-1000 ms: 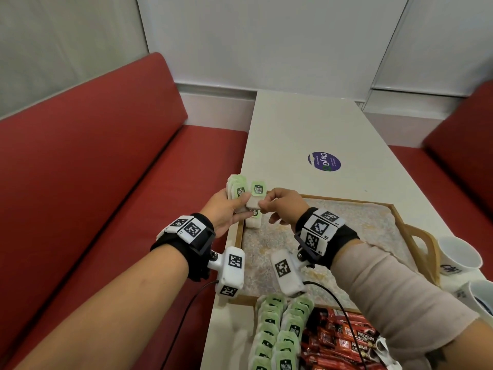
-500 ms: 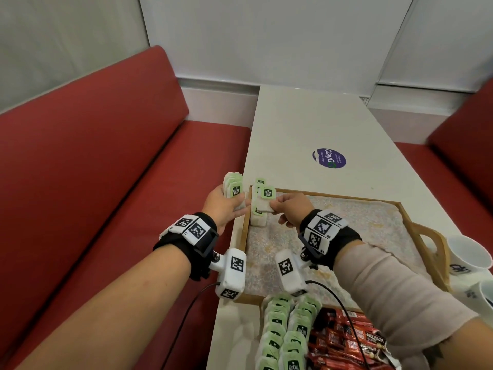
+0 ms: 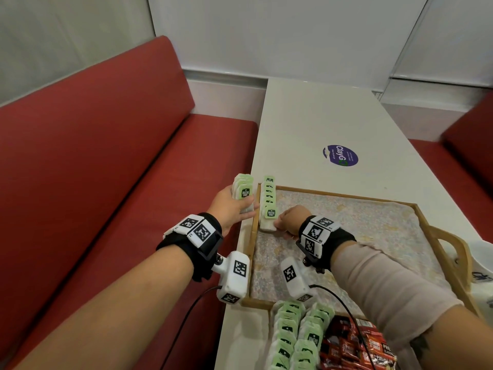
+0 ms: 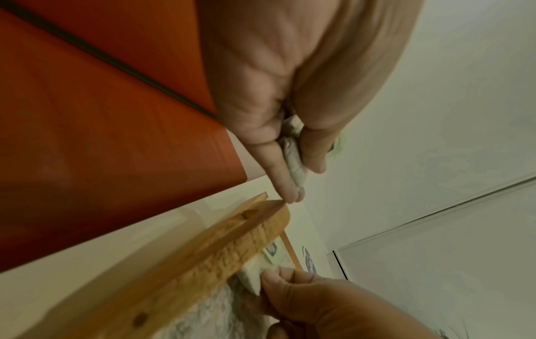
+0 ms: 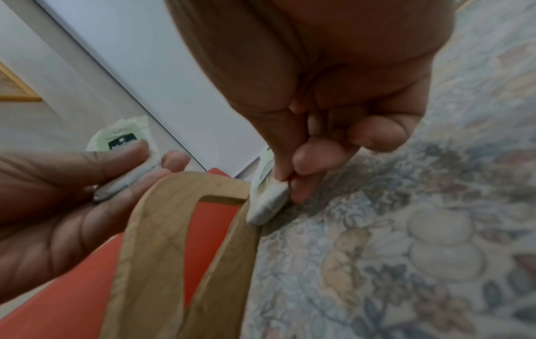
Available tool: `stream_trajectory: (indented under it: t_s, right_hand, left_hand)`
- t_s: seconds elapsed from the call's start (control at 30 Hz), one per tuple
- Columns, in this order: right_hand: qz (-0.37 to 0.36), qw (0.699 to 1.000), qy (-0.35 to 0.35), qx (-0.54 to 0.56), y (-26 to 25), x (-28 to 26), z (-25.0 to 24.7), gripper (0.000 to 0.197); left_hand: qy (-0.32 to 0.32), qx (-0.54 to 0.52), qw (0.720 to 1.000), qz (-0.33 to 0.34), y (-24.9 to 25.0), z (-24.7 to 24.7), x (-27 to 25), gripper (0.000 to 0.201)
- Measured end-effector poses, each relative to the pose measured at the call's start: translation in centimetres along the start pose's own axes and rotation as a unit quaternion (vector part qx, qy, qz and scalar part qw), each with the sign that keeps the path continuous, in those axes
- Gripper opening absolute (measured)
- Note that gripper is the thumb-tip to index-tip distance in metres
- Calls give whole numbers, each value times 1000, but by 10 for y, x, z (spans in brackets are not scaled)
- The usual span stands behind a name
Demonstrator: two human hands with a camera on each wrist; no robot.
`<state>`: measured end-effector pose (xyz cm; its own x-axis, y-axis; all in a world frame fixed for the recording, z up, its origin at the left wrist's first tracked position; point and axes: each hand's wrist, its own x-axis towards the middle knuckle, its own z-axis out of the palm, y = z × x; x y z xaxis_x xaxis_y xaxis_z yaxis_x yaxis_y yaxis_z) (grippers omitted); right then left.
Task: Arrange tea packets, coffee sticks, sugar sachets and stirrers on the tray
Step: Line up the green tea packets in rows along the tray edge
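A wooden tray (image 3: 346, 196) with a floral liner lies on the white table. A row of green-and-white tea packets (image 3: 268, 193) stands along its left wall. My right hand (image 3: 278, 225) pinches one tea packet (image 3: 269, 221) at the near end of that row, its lower edge on the liner (image 5: 377, 229). The right wrist view shows this packet (image 5: 268, 201) against the tray's handle (image 5: 162, 229). My left hand (image 3: 246, 208) grips a stack of tea packets (image 3: 243, 192) just outside the tray's left rim (image 4: 203, 259). The left wrist view shows fingers and thumb clamped on the stack (image 4: 293, 158).
More tea packets (image 3: 296, 335) and red coffee sticks (image 3: 354, 343) lie in piles on the table's near end. White cups (image 3: 482, 265) stand beyond the tray's right handle. A purple sticker (image 3: 340, 155) marks the far tabletop. Red benches (image 3: 106, 182) flank the table.
My right hand took a packet from the stack in my left hand, carried it into the tray and lowered it at the row's near end. The left hand stayed beside the rim.
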<state>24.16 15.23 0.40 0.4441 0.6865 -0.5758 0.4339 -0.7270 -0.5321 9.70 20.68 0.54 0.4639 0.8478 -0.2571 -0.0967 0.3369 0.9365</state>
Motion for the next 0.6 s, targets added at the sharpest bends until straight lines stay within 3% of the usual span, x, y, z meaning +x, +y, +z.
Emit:
stream_trajectory:
  t_s: [0.17, 0.3, 0.47, 0.6]
  right_hand:
    - [-17, 999, -13, 31, 2, 3, 1, 4]
    - [-18, 999, -14, 23, 3, 9, 2, 17]
    - [-55, 994, 41, -82, 1, 12, 2, 29]
    - [-127, 991, 20, 38, 5, 10, 2, 25]
  left_hand:
    - [-6, 6, 1000, 3, 0, -1, 0, 16]
    - [-10, 6, 1000, 1, 1, -1, -1, 17]
    - [-6, 1, 1000, 0, 2, 1, -2, 16]
    - [1, -17, 1000, -8, 4, 3, -4, 15]
